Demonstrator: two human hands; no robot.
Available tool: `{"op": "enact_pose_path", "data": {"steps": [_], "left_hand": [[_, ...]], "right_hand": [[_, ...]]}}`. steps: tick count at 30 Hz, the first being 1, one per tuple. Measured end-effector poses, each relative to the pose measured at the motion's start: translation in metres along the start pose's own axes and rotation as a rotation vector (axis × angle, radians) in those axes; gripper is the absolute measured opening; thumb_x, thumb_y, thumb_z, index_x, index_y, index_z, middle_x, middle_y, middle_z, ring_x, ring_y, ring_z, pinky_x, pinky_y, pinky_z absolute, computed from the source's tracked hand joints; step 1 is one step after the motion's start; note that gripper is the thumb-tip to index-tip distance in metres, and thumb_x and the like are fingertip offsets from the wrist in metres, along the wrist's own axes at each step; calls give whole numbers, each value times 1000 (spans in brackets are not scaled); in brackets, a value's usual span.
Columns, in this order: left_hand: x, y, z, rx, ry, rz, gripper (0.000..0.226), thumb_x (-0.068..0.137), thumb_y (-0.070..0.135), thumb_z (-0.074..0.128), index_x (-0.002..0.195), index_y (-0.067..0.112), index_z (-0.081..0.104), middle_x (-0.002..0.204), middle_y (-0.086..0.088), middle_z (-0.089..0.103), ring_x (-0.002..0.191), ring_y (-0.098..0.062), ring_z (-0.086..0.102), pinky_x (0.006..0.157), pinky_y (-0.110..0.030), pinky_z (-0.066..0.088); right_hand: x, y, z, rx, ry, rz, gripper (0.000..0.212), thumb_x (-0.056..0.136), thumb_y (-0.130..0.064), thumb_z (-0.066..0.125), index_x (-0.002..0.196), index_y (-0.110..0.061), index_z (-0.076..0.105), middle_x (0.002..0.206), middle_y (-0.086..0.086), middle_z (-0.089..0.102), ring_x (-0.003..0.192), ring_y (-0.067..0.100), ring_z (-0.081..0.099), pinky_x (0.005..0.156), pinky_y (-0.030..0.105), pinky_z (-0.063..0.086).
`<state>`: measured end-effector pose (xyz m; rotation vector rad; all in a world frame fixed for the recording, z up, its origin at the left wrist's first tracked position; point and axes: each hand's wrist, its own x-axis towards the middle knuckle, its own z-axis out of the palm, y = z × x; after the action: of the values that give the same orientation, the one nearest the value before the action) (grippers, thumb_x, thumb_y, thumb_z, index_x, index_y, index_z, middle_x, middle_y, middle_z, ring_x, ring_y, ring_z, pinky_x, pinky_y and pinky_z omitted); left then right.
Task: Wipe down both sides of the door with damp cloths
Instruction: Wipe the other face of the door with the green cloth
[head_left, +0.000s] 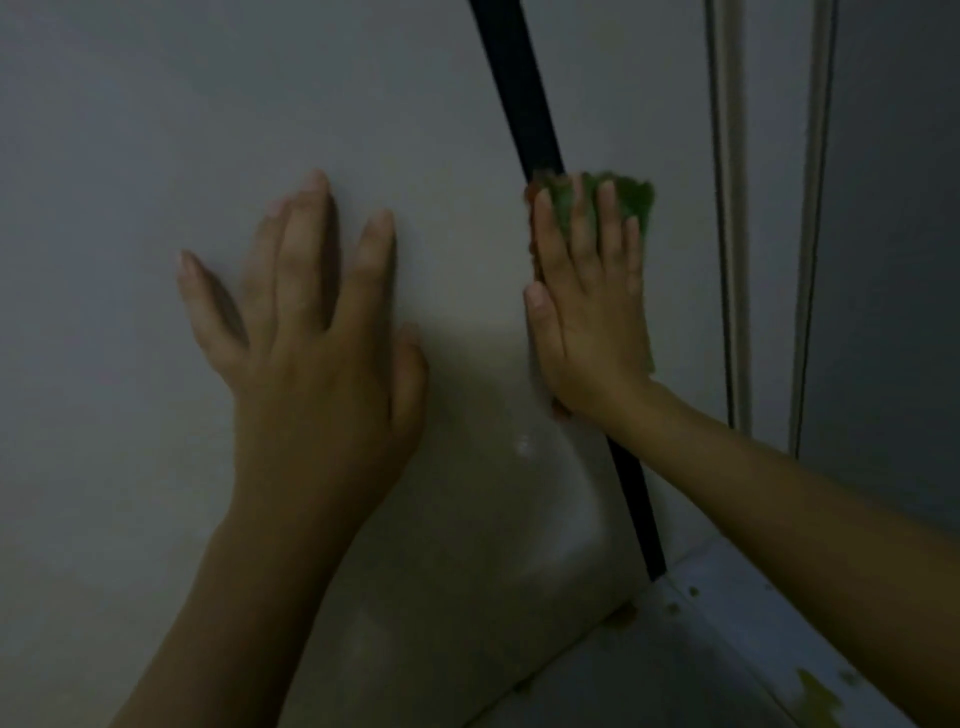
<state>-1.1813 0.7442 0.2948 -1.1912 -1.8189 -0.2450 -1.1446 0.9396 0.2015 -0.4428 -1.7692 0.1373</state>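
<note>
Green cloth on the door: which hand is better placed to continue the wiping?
The right hand. It presses the green cloth flat by the door's dark edge; the left hand lies bare.

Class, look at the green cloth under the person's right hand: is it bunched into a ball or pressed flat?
Pressed flat. The right hand lies open over the green cloth, whose edges show beyond the fingertips, against the door.

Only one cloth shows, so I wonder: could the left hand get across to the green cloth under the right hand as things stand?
Probably yes. The left hand lies flat on the door with bare surface between it and the green cloth; only the right hand covers the cloth.
</note>
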Motion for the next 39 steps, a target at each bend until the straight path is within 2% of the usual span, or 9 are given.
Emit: {"op": "enact_pose_path", "data": {"steps": [4, 7, 11, 15, 20, 23, 28, 31, 39], "left_hand": [[-9, 4, 6, -51, 46, -180, 63, 87, 28, 50, 145, 9, 36, 154, -20, 22, 144, -34, 20, 110, -60, -4], [-11, 6, 8, -78, 44, -171, 64, 88, 30, 47, 147, 9, 33, 155, -19, 22, 144, -32, 18, 112, -59, 0], [-25, -11, 1, -97, 56, -219, 63, 87, 34, 42, 145, 11, 36, 155, -22, 20, 143, -33, 17, 113, -51, -2], [-43, -30, 1, -74, 85, -242, 62, 89, 32, 44, 146, 9, 36, 154, -24, 19, 143, -32, 15, 112, -53, 2], [-43, -31, 11, -97, 122, -247, 63, 90, 31, 45, 148, 11, 32, 156, -20, 15, 145, -25, 5, 113, -52, -3], [-43, -29, 12, -88, 143, -254, 63, 89, 29, 49, 146, 8, 34, 155, -22, 17, 145, -32, 10, 113, -55, 1], [-51, -38, 1, -71, 98, -237, 59, 90, 31, 44, 145, 10, 37, 154, -23, 19, 143, -31, 14, 112, -55, 6], [-61, -45, -5, -43, 89, -273, 61, 88, 31, 47, 145, 12, 38, 154, -25, 17, 143, -33, 13, 111, -56, 2], [-69, -56, -6, -22, 88, -278, 61, 88, 28, 48, 146, 12, 35, 155, -22, 18, 145, -34, 14, 112, -56, 0]], "right_hand": [[-40, 5, 0, -138, -147, -443, 53, 92, -28, 42, 144, -20, 32, 146, 4, 26, 134, 33, 24, 113, 45, 5], [-48, 21, -15, -111, -213, -595, 44, 96, -27, 39, 140, -23, 36, 145, 2, 29, 136, 26, 28, 115, 40, 11], [-15, 22, -19, -130, -122, -407, 52, 98, -25, 29, 148, -21, 13, 151, 5, 17, 142, 23, 11, 118, 41, 4], [-3, -25, 4, -2, 58, -89, 52, 96, -27, 25, 147, -18, 16, 151, 3, 21, 141, 29, 11, 116, 44, -2], [-42, -52, 27, -90, -59, -535, 51, 99, -33, 25, 148, -27, 14, 158, -8, 5, 145, 19, -5, 117, 43, 0], [-53, -25, 17, -158, -91, -641, 47, 97, -30, 37, 142, -25, 28, 156, -3, 18, 142, 23, 17, 117, 40, 6], [-30, -7, 1, -103, -54, -218, 55, 100, -28, 23, 151, -20, 4, 159, 2, 0, 144, 27, 0, 117, 43, -4], [-17, -60, 14, -22, 44, -38, 51, 99, -28, 23, 147, -14, 17, 152, 13, 22, 140, 35, 10, 115, 43, -5], [-49, -88, 24, -98, -118, -585, 51, 98, -40, 37, 145, -29, 19, 152, -4, 21, 142, 23, 16, 117, 41, 5]]}}
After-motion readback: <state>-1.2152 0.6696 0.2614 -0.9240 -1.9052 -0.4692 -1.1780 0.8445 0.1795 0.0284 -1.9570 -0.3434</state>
